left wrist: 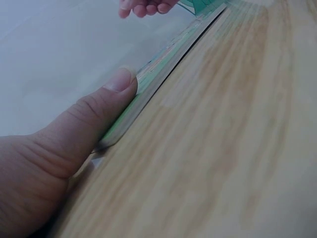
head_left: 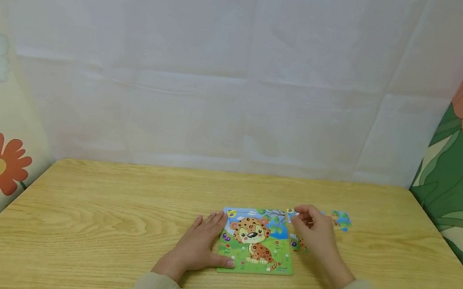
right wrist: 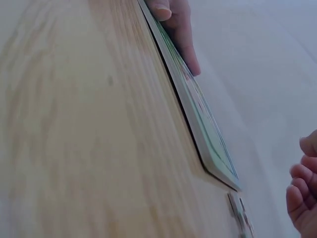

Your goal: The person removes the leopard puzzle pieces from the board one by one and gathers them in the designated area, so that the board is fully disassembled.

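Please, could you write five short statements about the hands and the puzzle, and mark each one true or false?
1. The left hand rests on the picture board. True.
2. The right hand is near the picture board's far right corner. True.
3. Nothing lies to the right of the picture board. False: puzzle pieces lie there.
4. The picture board shows an elephant. False: it shows a spotted animal.
5. The table has a wood-grain surface. True.

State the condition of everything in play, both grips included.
Picture board: flat, picture side up
Left grip: fingers spread, thumb on board
Right grip: raised, fingers curled
Small piece: pinched in right grip
Loose pieces: on table, right of board
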{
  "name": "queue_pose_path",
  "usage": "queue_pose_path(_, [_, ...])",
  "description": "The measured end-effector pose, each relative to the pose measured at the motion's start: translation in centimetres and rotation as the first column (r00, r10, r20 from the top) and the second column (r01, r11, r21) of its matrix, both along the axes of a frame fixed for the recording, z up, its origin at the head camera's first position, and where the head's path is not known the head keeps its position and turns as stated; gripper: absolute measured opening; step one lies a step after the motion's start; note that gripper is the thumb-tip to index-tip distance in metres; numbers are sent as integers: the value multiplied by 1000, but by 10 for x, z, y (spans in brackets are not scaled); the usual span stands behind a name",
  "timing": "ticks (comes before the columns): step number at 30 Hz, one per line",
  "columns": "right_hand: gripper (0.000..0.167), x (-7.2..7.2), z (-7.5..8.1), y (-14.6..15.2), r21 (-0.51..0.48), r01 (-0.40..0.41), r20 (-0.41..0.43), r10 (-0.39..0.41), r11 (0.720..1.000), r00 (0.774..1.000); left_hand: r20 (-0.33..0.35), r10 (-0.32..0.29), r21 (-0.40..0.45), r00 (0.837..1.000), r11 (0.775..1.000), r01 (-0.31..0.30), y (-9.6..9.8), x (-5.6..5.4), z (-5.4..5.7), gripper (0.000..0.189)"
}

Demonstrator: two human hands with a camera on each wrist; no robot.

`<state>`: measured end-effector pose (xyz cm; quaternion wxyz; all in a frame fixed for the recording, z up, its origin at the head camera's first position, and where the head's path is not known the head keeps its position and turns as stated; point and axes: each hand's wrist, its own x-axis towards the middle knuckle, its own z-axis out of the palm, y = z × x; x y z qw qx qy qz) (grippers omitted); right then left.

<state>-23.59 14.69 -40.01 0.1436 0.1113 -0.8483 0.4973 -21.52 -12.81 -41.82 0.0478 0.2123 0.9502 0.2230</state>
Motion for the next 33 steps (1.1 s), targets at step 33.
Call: queue_pose_path(33, [60,4,-2,-45,483,-344,98,341,805,935,-4,-6,12,1000,1000,6,0,1,1,110])
